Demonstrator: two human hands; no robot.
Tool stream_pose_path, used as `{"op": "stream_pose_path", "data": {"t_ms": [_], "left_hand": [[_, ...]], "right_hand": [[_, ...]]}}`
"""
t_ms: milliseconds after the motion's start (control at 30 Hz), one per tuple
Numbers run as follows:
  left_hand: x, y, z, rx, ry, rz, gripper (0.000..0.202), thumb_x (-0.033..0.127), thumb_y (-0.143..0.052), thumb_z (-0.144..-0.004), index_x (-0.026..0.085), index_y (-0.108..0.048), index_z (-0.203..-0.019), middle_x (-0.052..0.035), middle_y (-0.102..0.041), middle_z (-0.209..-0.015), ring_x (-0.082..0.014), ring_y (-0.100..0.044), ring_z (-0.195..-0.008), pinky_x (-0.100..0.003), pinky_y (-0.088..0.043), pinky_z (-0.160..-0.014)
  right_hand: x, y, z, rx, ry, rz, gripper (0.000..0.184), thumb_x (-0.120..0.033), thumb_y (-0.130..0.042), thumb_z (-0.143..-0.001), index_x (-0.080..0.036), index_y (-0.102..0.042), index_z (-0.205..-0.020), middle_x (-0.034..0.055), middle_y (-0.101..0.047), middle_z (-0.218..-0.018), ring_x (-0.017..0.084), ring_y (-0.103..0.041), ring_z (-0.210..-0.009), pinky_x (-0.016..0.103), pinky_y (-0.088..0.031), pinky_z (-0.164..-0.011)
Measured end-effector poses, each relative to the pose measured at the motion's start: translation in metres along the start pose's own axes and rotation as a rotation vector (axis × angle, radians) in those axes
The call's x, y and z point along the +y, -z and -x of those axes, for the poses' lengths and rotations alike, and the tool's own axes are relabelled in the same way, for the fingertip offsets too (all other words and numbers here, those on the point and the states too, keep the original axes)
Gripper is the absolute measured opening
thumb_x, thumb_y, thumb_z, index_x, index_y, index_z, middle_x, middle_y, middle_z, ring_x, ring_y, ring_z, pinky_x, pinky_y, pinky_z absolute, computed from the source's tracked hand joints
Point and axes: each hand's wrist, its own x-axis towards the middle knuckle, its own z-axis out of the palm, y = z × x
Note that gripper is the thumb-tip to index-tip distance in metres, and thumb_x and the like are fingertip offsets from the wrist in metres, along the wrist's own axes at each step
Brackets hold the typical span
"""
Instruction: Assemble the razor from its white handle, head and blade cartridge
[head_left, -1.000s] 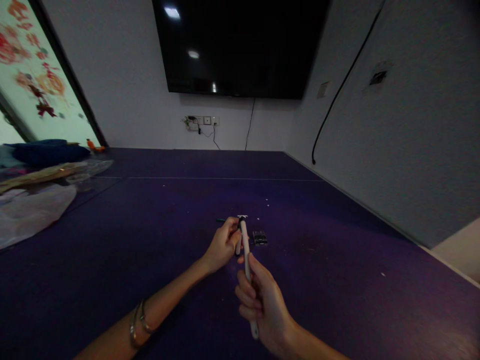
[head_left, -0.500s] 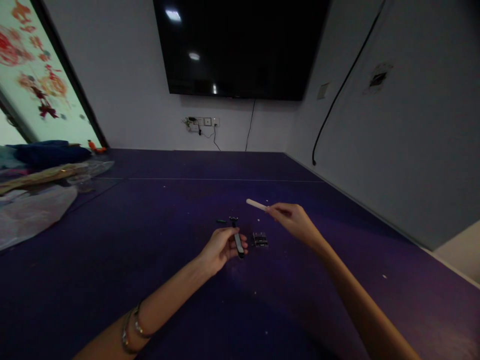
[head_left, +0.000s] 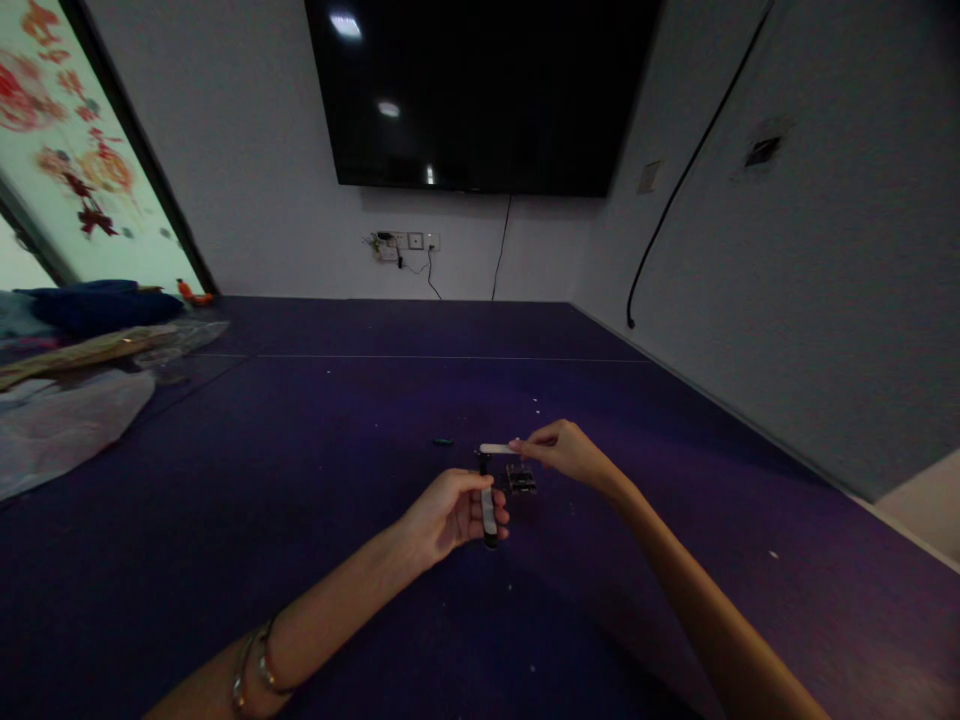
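Two slim implements occupy the hands over a purple surface (head_left: 337,590). The razor-shaped tool (head_left: 488,514), black with a grey grip strip, lies in the left hand (head_left: 454,510), whose thumb presses on the handle while the fingers curl around it. Beside the tool's head, the right hand (head_left: 566,452) pinches one end of a pale flat stick (head_left: 496,449); whether its free end touches the tool cannot be told. Both pieces are probably light and stiff. The tool seems best gripped along the grey strip, away from its small head; the smooth stick may slip and suits a pinch near its end. Near the tool, to its right, lies a small clear pack (head_left: 520,480); beyond it, leftward, a short dark rod (head_left: 443,441). Well beyond the tool hangs a television (head_left: 480,100).
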Motion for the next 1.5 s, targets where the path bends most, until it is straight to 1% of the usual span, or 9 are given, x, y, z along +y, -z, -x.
{"op": "stream_pose_path", "data": {"t_ms": [133,233,333,533,733,933,1167,1367,1500], "left_hand": [[-0.002,0.001,-0.004,0.046,0.006,-0.02,0.006,0.013,-0.054,-0.077,0.01,-0.052,-0.072,-0.0048,-0.061,-0.059,-0.015,-0.06,-0.047,-0.031,-0.051,-0.049],[-0.005,0.0,-0.004,0.052,0.006,-0.049,0.005,0.013,-0.051,-0.078,0.012,-0.049,-0.074,-0.0041,-0.061,-0.059,-0.0157,-0.061,-0.048,-0.032,-0.052,-0.049],[-0.005,-0.001,-0.003,0.037,-0.021,-0.096,0.002,0.013,-0.049,-0.079,0.013,-0.047,-0.078,-0.0038,-0.061,-0.061,-0.0165,-0.061,-0.049,-0.034,-0.052,-0.05],[0.0,-0.001,-0.002,0.055,-0.097,-0.159,0.002,0.013,-0.046,-0.08,0.014,-0.044,-0.08,-0.0033,-0.059,-0.062,-0.0175,-0.062,-0.049,-0.036,-0.053,-0.05],[-0.001,-0.001,-0.002,0.06,-0.118,-0.195,0.004,0.013,-0.044,-0.082,0.015,-0.042,-0.085,-0.0029,-0.059,-0.063,-0.0182,-0.062,-0.049,-0.036,-0.053,-0.049],[0.005,0.002,-0.003,0.058,-0.19,-0.208,0.006,0.015,-0.046,-0.082,0.015,-0.041,-0.086,-0.0024,-0.059,-0.063,-0.0184,-0.062,-0.049,-0.037,-0.053,-0.049],[-0.001,-0.002,-0.002,0.034,-0.114,-0.213,0.007,0.013,-0.044,-0.081,0.015,-0.042,-0.088,-0.003,-0.059,-0.063,-0.0186,-0.063,-0.049,-0.035,-0.053,-0.048],[0.001,-0.003,-0.001,0.067,-0.116,-0.217,0.003,0.012,-0.042,-0.083,0.015,-0.041,-0.084,-0.0019,-0.058,-0.061,-0.0173,-0.062,-0.048,-0.034,-0.054,-0.047],[0.0,-0.002,-0.002,0.045,-0.113,-0.226,0.004,0.013,-0.043,-0.083,0.015,-0.041,-0.086,-0.0023,-0.059,-0.062,-0.0174,-0.062,-0.049,-0.034,-0.054,-0.047]], "right_hand": [[-0.002,0.005,0.0,-0.013,-0.027,0.009,0.051,-0.061,-0.053,-0.073,-0.015,-0.068,-0.061,-0.0016,-0.047,-0.047,0.008,-0.037,-0.044,0.023,-0.025,-0.043],[-0.008,-0.003,0.0,0.036,0.004,0.009,0.052,-0.061,-0.051,-0.075,-0.015,-0.069,-0.062,-0.0015,-0.047,-0.047,0.008,-0.037,-0.045,0.023,-0.025,-0.044],[-0.006,-0.008,0.0,0.015,0.017,0.006,0.052,-0.062,-0.051,-0.074,-0.015,-0.07,-0.064,-0.0013,-0.048,-0.048,0.008,-0.037,-0.046,0.023,-0.025,-0.044],[0.008,0.006,0.0,-0.036,-0.077,-0.004,0.051,-0.062,-0.054,-0.072,-0.014,-0.071,-0.064,-0.0006,-0.05,-0.046,0.009,-0.04,-0.043,0.023,-0.026,-0.042],[-0.01,-0.008,0.001,0.02,0.015,-0.043,0.051,-0.06,-0.051,-0.075,-0.014,-0.069,-0.062,-0.0016,-0.046,-0.046,0.008,-0.037,-0.044,0.023,-0.025,-0.043],[0.005,0.0,0.0,0.029,-0.038,0.008,0.049,-0.058,-0.054,-0.074,-0.013,-0.068,-0.059,-0.0005,-0.049,-0.047,0.009,-0.04,-0.045,0.023,-0.027,-0.044],[-0.009,-0.007,0.001,0.097,0.061,-0.018,0.049,-0.058,-0.051,-0.076,-0.014,-0.07,-0.066,0.0011,-0.055,-0.053,0.01,-0.044,-0.049,0.023,-0.029,-0.046],[0.006,0.002,0.0,0.091,-0.015,0.029,0.047,-0.056,-0.055,-0.074,-0.014,-0.07,-0.063,0.0012,-0.055,-0.051,0.011,-0.044,-0.048,0.023,-0.029,-0.046],[-0.005,-0.004,0.002,0.101,0.03,-0.027,0.048,-0.056,-0.052,-0.077,-0.014,-0.07,-0.064,0.0012,-0.055,-0.052,0.01,-0.045,-0.049,0.023,-0.03,-0.047]]}}
